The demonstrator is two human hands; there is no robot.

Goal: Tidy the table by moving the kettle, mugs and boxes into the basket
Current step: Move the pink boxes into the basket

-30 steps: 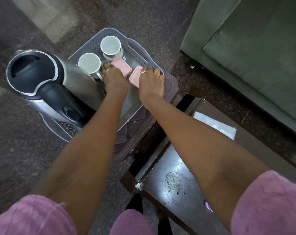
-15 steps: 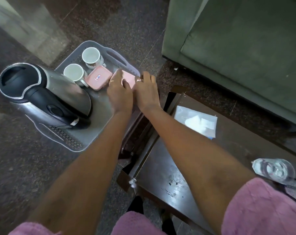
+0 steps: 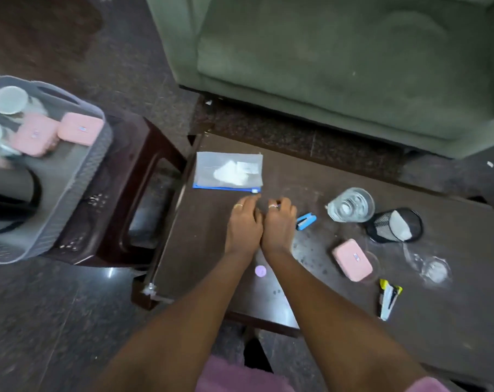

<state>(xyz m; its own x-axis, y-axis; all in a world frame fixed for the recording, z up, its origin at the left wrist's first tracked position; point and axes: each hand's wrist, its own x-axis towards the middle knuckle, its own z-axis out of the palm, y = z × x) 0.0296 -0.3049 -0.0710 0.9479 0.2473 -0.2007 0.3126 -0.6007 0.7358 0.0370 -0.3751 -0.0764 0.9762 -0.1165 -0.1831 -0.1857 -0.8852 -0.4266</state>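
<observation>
Both hands hovered together over the dark table, touching at the thumb side. The left hand was loosely spread and empty. The right hand was half curled and held nothing.

Just right of the right hand lay a small blue stapler. Farther right and nearer the person sat the last pink box, still on the table. A careless sweep toward it risked knocking the water glass or the mesh cup beyond, and an overturned clear glass lay just past the box.

A zip pouch lay just ahead of the left hand.

Far left, the grey basket on a stool already held two pink boxes, two mugs and the kettle.
</observation>
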